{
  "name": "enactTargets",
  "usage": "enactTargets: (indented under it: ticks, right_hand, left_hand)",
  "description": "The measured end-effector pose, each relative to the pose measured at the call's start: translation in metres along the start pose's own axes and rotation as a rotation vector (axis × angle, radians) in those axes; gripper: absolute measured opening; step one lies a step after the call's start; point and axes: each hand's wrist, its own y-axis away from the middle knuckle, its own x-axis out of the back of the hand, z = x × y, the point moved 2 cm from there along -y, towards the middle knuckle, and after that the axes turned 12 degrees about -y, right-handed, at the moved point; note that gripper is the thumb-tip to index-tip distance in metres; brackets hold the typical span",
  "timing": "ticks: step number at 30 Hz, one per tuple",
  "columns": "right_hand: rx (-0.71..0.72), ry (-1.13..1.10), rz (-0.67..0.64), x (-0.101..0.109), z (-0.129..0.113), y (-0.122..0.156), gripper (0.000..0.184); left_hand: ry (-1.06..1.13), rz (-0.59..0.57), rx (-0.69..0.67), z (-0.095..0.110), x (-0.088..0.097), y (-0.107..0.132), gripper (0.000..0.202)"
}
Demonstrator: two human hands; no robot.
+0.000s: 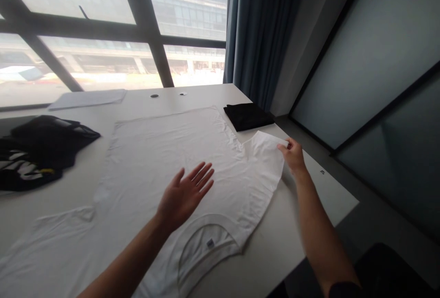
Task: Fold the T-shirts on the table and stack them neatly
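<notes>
A white shirt is laid out on a white table, with its collar turned toward the person and its hem toward the window. A small dark label is seen inside the collar. Soft creases are spread across the cloth.

At the right side of the shirt, the end of 1 sleeve is pinched between the thumb and fingers of the right hand, and the cloth is drawn out toward that hand. The left hand is held over the body of the shirt, just beyond the collar; its palm is turned up, its fingers are stretched out and nothing is grasped. Whether the shirt is touched by the back of this hand cannot be told. The other sleeve is left lying at the left side of the shirt, partly crumpled.

A folded black cloth is set beyond the pinched sleeve, near the right edge of the table. To the left of the shirt, dark clothes are heaped, with some white and yellow marks shown on them. A flat white sheet is placed past the shirt's far left corner; its material cannot be told. Beyond the hem, 2 round holes are set in the table. A blue curtain is hung behind the black cloth, and a frosted panel is seen farther right of the shirt.
</notes>
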Motion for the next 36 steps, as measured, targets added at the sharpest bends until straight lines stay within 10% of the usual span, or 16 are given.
enactTargets:
  ticks: [6,12,28,32,36]
  right_hand:
    - [0.090,-0.026,-0.062,-0.003,-0.009,0.005,0.019]
    - [0.089,-0.125,-0.167,-0.011,-0.019,0.012,0.018]
    - [0.152,-0.105,-0.744,-0.065,-0.065,0.080,0.011]
    - [0.124,-0.077,-1.034,-0.075,-0.057,0.086,0.019]
    - [0.086,-0.099,-0.698,-0.058,-0.027,0.051,0.026]
  left_hand:
    - [-0.219,-0.034,0.066,-0.026,-0.063,-0.108,0.048]
    - [-0.308,0.145,0.149,-0.045,-0.069,-0.177,0.052]
    - [-0.371,-0.165,0.090,-0.017,-0.074,-0.128,0.050]
    - [-0.419,-0.017,0.008,-0.024,-0.059,-0.121,0.031]
    - [-0.442,0.040,-0.041,-0.028,-0.047,-0.123,0.061]
